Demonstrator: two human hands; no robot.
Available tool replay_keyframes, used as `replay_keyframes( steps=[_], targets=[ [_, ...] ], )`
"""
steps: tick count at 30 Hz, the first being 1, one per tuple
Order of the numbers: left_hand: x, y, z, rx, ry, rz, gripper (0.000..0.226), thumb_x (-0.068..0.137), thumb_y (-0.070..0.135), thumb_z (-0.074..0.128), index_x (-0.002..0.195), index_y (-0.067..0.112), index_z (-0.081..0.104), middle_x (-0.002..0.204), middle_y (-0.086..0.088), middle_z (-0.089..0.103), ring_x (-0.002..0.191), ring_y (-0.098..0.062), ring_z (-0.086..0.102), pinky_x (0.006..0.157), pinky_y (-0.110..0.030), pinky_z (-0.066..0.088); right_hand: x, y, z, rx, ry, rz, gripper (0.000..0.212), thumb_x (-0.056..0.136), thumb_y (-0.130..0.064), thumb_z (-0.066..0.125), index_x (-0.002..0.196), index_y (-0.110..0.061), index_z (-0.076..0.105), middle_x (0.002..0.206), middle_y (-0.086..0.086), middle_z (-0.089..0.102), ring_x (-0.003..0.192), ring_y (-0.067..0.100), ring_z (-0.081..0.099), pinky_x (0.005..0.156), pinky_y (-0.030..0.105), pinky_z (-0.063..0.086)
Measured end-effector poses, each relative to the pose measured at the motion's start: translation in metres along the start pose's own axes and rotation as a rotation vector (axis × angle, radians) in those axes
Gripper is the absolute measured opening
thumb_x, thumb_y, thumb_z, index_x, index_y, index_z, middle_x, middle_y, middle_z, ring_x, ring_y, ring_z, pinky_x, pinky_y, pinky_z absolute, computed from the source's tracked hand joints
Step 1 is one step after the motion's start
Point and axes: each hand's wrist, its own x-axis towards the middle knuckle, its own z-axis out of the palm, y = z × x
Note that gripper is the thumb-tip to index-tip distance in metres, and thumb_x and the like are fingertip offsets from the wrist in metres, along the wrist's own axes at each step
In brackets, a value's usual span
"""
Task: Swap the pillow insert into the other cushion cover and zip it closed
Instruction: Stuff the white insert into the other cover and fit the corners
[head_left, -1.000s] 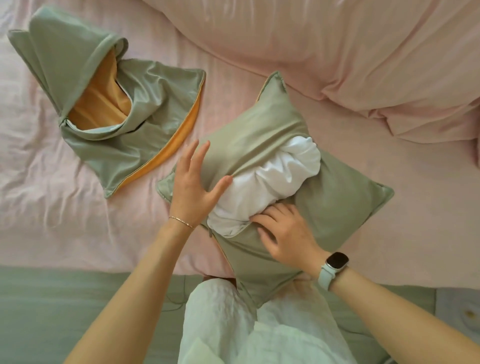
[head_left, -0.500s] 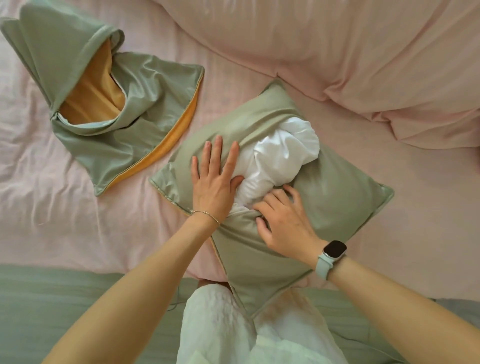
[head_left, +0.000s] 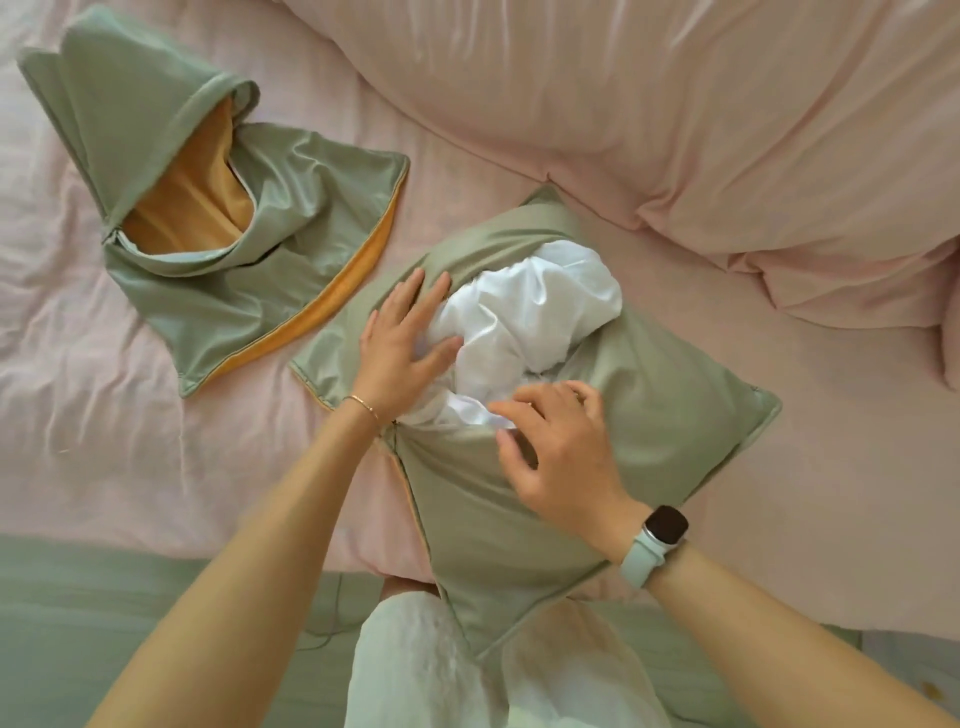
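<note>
While the white pillow insert bulges from a sage cushion cover at the pink bed's front edge, the left hand presses it, fingers spread; the right hand hovers, fingers loosely open, gripping nothing. An empty cover lies toward the far left corner.

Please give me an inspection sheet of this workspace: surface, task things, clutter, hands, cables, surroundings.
Surface: pink bed sheet, wrinkled.
Job's things: white insert bulging from the open green cover; empty cover, crumpled, orange lining showing.
Clutter: nothing seen.
Hands: left hand flat on the cover's edge and the insert; right hand at the opening, fingers spread.
Cables: thin cord on the green bedding.
Surroundings: pink duvet behind.
</note>
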Motion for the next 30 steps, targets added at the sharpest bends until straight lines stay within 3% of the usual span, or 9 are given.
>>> replay_keyframes(
  steps=[3, 5, 8, 11, 15, 19, 21, 24, 30],
  targets=[
    [-0.026, 0.003, -0.013, -0.378, 0.099, -0.06, 0.034, 0.083, 0.037, 0.057, 0.116, 0.031, 0.058, 0.131, 0.01, 0.046, 0.128, -0.005, 0.04, 0.108, -0.031, 0.035, 0.024, -0.011, 0.001, 0.039, 0.108, -0.136, 0.02, 0.082, -0.011, 0.053, 0.09, -0.009, 0.071, 0.088, 0.005, 0.064, 0.087, 0.02, 0.053, 0.084, 0.035, 0.037],
    [-0.041, 0.004, -0.01, -0.276, 0.314, -0.09, 0.02, 0.08, 0.03, 0.061, 0.098, 0.023, 0.068, 0.105, 0.008, 0.057, 0.103, -0.008, 0.055, 0.092, -0.026, 0.044, 0.045, -0.013, 0.008, 0.04, 0.091, -0.209, 0.022, 0.081, -0.009, 0.051, 0.09, -0.006, 0.071, 0.086, 0.007, 0.065, 0.088, 0.022, 0.052, 0.08, 0.034, 0.04],
    [-0.056, 0.0, 0.001, -0.045, 0.469, -0.1, 0.032, 0.076, 0.041, 0.061, 0.088, 0.013, 0.068, 0.086, 0.003, 0.054, 0.081, -0.013, 0.051, 0.075, -0.017, 0.04, 0.064, -0.008, 0.021, -0.072, 0.013, -0.214, 0.02, 0.079, -0.01, 0.051, 0.088, -0.006, 0.068, 0.088, 0.007, 0.064, 0.089, 0.024, 0.051, 0.073, 0.034, 0.042],
    [-0.061, -0.002, 0.009, 0.037, 0.459, -0.033, 0.033, 0.077, 0.038, 0.061, 0.094, 0.01, 0.065, 0.083, -0.002, 0.055, 0.072, -0.005, 0.047, 0.067, -0.013, 0.039, 0.059, 0.001, 0.025, -0.085, -0.003, -0.219, 0.017, 0.078, -0.006, 0.053, 0.09, -0.005, 0.066, 0.093, 0.012, 0.062, 0.095, 0.025, 0.048, 0.075, 0.037, 0.043],
    [-0.049, 0.008, 0.009, -0.027, 0.457, -0.073, 0.031, 0.075, 0.039, 0.06, 0.092, 0.015, 0.067, 0.079, -0.001, 0.058, 0.069, -0.007, 0.051, 0.063, -0.02, 0.044, 0.053, 0.015, 0.021, -0.114, -0.07, -0.272, 0.025, 0.084, -0.01, 0.05, 0.105, -0.007, 0.064, 0.099, 0.013, 0.062, 0.1, 0.029, 0.05, 0.08, 0.04, 0.045],
    [-0.041, 0.008, 0.004, 0.131, 0.393, -0.098, 0.033, 0.073, 0.043, 0.064, 0.091, 0.017, 0.069, 0.076, 0.0, 0.062, 0.067, -0.019, 0.06, 0.058, -0.027, 0.048, 0.054, 0.022, 0.018, -0.171, -0.201, -0.324, 0.033, 0.086, -0.014, 0.048, 0.113, -0.004, 0.064, 0.111, 0.015, 0.062, 0.109, 0.033, 0.054, 0.092, 0.043, 0.043],
    [-0.038, 0.006, 0.001, 0.185, 0.317, -0.13, 0.03, 0.075, 0.034, 0.071, 0.096, 0.013, 0.065, 0.081, -0.003, 0.062, 0.074, -0.024, 0.06, 0.061, -0.029, 0.043, 0.052, 0.023, 0.02, -0.243, -0.321, -0.333, 0.04, 0.088, -0.021, 0.044, 0.121, -0.004, 0.06, 0.122, 0.015, 0.059, 0.118, 0.033, 0.051, 0.102, 0.045, 0.037],
    [-0.029, 0.007, -0.006, 0.248, 0.173, -0.18, 0.029, 0.081, 0.024, 0.066, 0.103, 0.01, 0.055, 0.091, -0.006, 0.058, 0.086, -0.026, 0.056, 0.068, -0.032, 0.038, 0.052, 0.017, 0.027, -0.339, -0.515, -0.277, 0.054, 0.086, -0.036, 0.038, 0.127, -0.006, 0.055, 0.13, 0.014, 0.055, 0.127, 0.03, 0.046, 0.108, 0.043, 0.024],
    [-0.024, -0.01, -0.03, 0.005, 0.039, -0.303, 0.019, 0.078, 0.017, 0.07, 0.096, 0.017, 0.065, 0.073, 0.008, 0.059, 0.074, -0.018, 0.061, 0.078, -0.033, 0.05, 0.063, 0.006, 0.049, -0.368, -0.685, -0.22, 0.064, 0.075, -0.044, 0.035, 0.122, -0.008, 0.06, 0.121, 0.011, 0.062, 0.118, 0.027, 0.054, 0.107, 0.039, 0.02]
  ],
)
